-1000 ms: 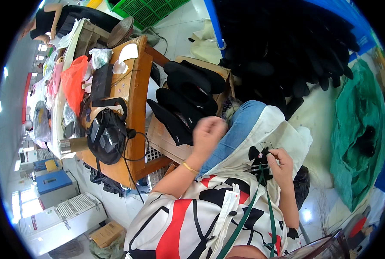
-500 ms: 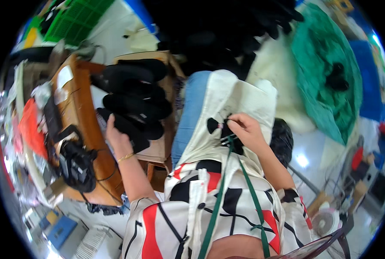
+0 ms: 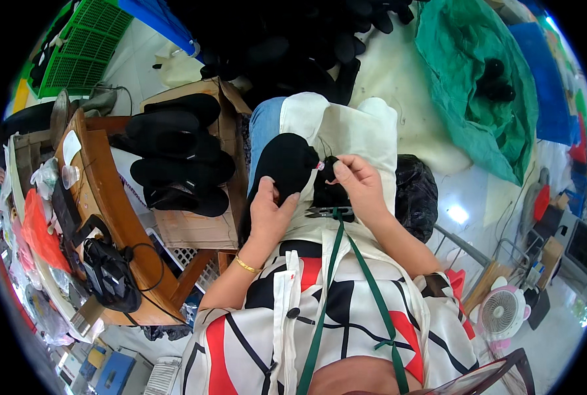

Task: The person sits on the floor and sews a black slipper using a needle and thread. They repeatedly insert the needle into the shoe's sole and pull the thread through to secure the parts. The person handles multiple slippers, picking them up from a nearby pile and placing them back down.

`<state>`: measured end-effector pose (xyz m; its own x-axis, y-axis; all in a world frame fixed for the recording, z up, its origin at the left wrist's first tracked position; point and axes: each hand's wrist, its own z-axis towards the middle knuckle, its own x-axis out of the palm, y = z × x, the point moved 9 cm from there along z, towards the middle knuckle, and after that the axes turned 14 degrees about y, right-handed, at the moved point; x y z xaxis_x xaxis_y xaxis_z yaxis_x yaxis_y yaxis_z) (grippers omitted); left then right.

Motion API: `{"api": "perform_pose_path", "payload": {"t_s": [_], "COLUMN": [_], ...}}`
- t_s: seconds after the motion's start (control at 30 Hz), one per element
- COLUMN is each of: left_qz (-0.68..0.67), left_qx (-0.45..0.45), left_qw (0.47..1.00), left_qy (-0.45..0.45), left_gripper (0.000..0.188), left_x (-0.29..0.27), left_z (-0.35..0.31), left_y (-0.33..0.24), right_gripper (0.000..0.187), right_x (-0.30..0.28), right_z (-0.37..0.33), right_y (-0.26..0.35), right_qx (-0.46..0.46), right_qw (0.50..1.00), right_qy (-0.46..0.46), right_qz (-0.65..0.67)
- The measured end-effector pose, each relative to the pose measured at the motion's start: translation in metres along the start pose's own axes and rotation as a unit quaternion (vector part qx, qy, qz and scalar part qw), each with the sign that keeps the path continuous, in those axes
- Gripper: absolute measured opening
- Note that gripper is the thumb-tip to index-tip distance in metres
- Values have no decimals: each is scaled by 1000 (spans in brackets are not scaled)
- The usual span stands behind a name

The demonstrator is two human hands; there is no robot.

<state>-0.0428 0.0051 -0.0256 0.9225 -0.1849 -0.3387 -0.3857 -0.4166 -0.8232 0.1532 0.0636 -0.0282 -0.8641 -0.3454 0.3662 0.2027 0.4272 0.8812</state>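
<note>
holding a black slipper (image 3: 283, 158) in the left hand (image 3: 272, 209), mostly beyond the fingertips, away from the body; pinching a small black piece (image 3: 330, 167) between fingers of the right hand (image 3: 361, 183), just beside the slipper's right edge, above a white apron (image 3: 369, 128).

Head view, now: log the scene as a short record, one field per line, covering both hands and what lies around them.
Left hand: holds a black shoe above the lap
Right hand: pinches a small black cloth piece beside the shoe
Lap: covered by a white apron
To the left: black shoes piled at a cardboard box; wooden table with a black bag
To the right: green sheet; fan
Unclear: whether the cloth piece touches the shoe
</note>
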Motion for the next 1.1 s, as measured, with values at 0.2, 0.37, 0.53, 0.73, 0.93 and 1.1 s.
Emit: {"api": "perform_pose_path", "payload": {"t_s": [0.2,0.37,0.53,0.73,0.93,1.1], "left_qz": [-477,-595,-600,-585,-587,-585], "left_qx": [10,-52,-70,-105,-110,-115], "left_qw": [876,802,797,804,801,802], "left_qy": [73,18,-29,-23,-31,-33], "left_gripper": [31,28,20,22,24,22], "left_x": [30,35,33,32,33,33], "left_z": [-3,-4,-1,4,5,5], "left_y": [-3,27,20,11,14,18], "right_gripper": [19,18,28,15,14,16], "right_x": [31,67,30,34,40,40], "right_z": [3,5,0,12,20,22], "right_y": [-13,4,-1,-2,6,8], "right_qx": [19,-50,56,118,88,92], "right_qw": [999,909,975,962,940,943], "right_qy": [13,166,87,115,114,113], "right_qz": [-39,-378,-199,-219,-309,-298]}}
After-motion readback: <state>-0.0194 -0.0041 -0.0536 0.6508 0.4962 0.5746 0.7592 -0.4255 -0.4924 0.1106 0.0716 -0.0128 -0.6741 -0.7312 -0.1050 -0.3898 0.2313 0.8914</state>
